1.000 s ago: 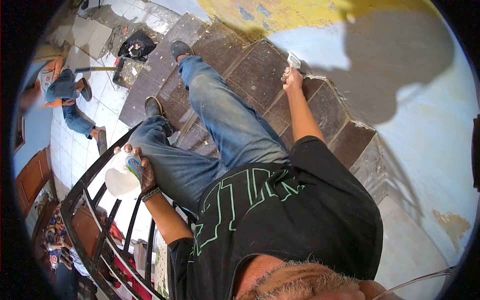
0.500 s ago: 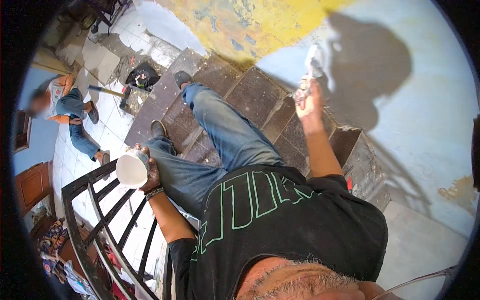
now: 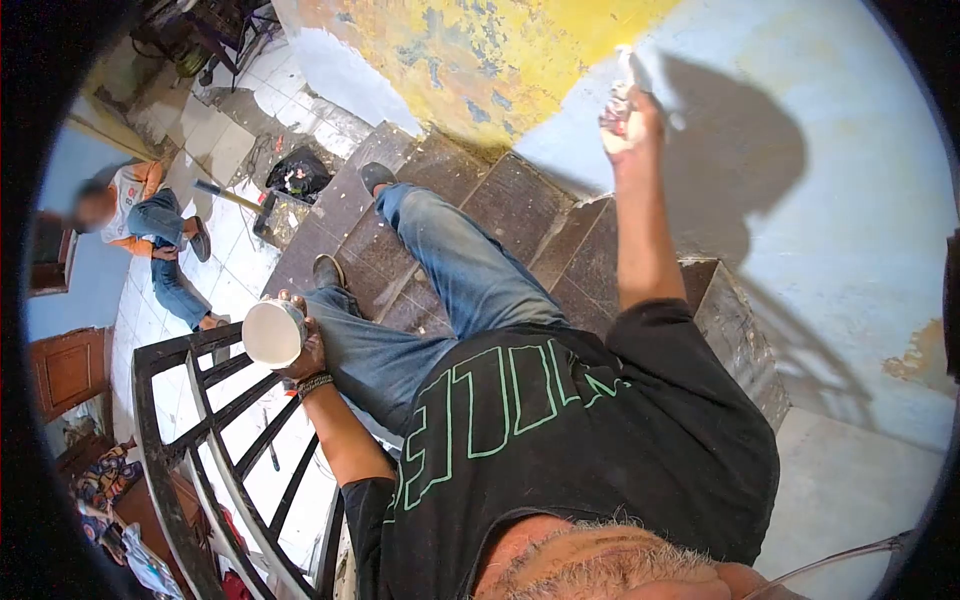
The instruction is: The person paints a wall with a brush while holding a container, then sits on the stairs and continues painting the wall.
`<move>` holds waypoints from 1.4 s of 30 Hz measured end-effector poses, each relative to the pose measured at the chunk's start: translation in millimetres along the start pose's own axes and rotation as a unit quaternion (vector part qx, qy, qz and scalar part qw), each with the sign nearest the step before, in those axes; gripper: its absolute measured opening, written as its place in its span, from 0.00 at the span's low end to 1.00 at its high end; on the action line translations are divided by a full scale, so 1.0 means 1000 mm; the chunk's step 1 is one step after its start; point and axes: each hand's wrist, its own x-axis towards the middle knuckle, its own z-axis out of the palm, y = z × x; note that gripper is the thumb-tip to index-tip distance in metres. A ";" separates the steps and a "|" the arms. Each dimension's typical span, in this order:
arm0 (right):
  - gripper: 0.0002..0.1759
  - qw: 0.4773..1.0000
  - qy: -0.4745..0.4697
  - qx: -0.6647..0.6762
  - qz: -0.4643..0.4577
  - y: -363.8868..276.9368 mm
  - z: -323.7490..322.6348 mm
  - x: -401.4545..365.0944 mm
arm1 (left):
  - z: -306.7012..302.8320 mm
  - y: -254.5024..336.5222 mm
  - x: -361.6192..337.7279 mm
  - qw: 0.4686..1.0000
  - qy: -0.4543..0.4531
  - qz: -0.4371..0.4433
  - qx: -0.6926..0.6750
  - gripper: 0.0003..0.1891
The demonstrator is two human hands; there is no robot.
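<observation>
My left hand (image 3: 311, 352) is wrapped round a white tub (image 3: 272, 335) beside the stair railing, its round pale face turned up to the camera. On the other side, my right arm stretches out to the wall (image 3: 720, 150). My right hand (image 3: 640, 125) is closed on a putty knife (image 3: 625, 72) caked with white paste, its tip close to the border between the yellow peeling paint (image 3: 540, 60) and the pale blue-white surface. White paste also smears the fingers of that hand.
Brown tiled steps (image 3: 510, 215) lie under my legs. A black metal railing (image 3: 205, 430) runs along the left. Below are a dustpan (image 3: 282, 218), a black bag of debris (image 3: 298, 175) and a seated person (image 3: 150, 215) in orange sleeves.
My right hand has moved farther out along the wall with the putty knife, the arm now straighter. My left hand still holds the tub in nearly the same place.
</observation>
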 end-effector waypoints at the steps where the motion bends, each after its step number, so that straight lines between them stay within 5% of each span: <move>1: 0.05 0.999 -0.042 -0.005 -0.002 -0.011 0.002 -0.008 | -0.004 0.002 -0.002 1.000 0.013 0.005 0.014 0.28; 4: 0.05 0.985 0.021 -0.124 -0.118 -0.005 0.017 -0.049 | -0.015 0.004 -0.004 0.999 0.022 0.022 0.038 0.29; 6: 0.05 0.987 -0.041 -0.101 -0.119 0.029 -0.013 -0.025 | -0.017 0.003 -0.003 0.998 0.020 0.034 0.054 0.29; 9: 0.07 0.989 0.041 -0.093 -0.104 0.098 -0.055 0.016 | -0.009 0.002 -0.003 0.999 0.036 0.015 0.036 0.28; 12: 0.09 0.984 0.081 -0.150 -0.044 0.149 -0.075 0.026 | -0.012 0.002 0.000 0.999 0.032 -0.003 0.034 0.27; 16: 0.12 0.986 0.082 -0.033 0.141 0.229 -0.127 0.027 | -0.003 -0.002 0.004 0.999 0.037 -0.006 0.037 0.26; 19: 0.12 0.977 0.129 -0.037 0.167 0.255 -0.137 0.014 | -0.001 -0.004 0.006 0.998 0.055 -0.008 0.043 0.26; 23: 0.11 0.976 0.096 -0.077 0.178 0.222 -0.117 -0.013 | -0.005 -0.009 0.011 0.999 0.032 -0.018 0.027 0.27; 25: 0.11 0.984 0.021 0.012 0.177 0.195 -0.112 -0.015 | -0.002 -0.010 0.011 0.999 0.042 -0.030 0.016 0.28; 28: 0.08 0.979 0.051 0.057 0.190 0.144 -0.096 0.005 | -0.006 -0.010 0.014 0.999 0.027 -0.035 -0.007 0.27; 32: 0.07 0.989 0.073 0.051 0.117 0.062 -0.058 0.028 | -0.003 -0.013 0.017 0.999 0.018 -0.039 -0.005 0.28; 37: 0.10 0.999 0.013 -0.034 0.003 -0.034 0.017 -0.035 | -0.005 -0.012 0.016 0.999 0.031 -0.023 0.037 0.29; 40: 0.10 0.992 -0.109 -0.017 -0.057 -0.036 0.017 -0.049 | -0.005 -0.010 0.015 0.999 0.037 -0.022 0.019 0.28; 42: 0.10 0.995 -0.068 -0.044 -0.063 -0.017 0.013 -0.048 | 0.000 -0.011 0.016 0.999 0.030 -0.025 0.020 0.29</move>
